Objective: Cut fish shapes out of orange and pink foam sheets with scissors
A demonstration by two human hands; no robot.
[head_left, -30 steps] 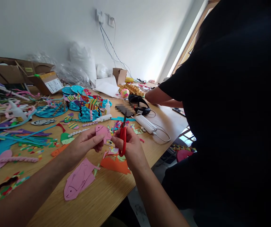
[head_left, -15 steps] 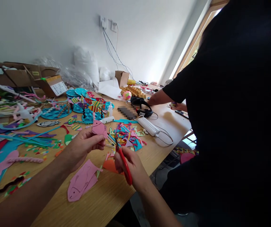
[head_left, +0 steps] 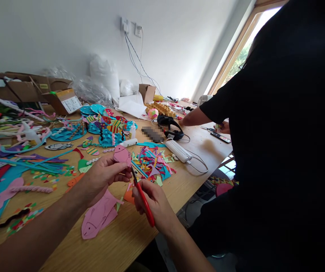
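Between the thumb and fingers of my left hand [head_left: 106,177] is a pink paper fish [head_left: 121,154] with a drawn eye and outline. My right hand [head_left: 152,200] grips red-handled scissors [head_left: 144,203]. Their dark blades point up and meet the lower right edge of the paper fish; whether they are cutting into it I cannot tell. Below my left hand, pink paper sheets with a drawn fish [head_left: 94,219] lie on the wooden table [head_left: 128,240]. An orange paper piece [head_left: 129,196] is partly hidden behind my right hand.
Colourful paper scraps [head_left: 153,162] lie beyond my hands, near a white power strip [head_left: 178,151] and a black headset [head_left: 171,126]. Blue craft bases with paper fish [head_left: 111,139] stand farther back. A person in black [head_left: 278,151] leans over the table at right.
The scissors have moved left and up against the paper fish, which has shifted slightly right with my left hand. The other person's arms have moved slightly right.
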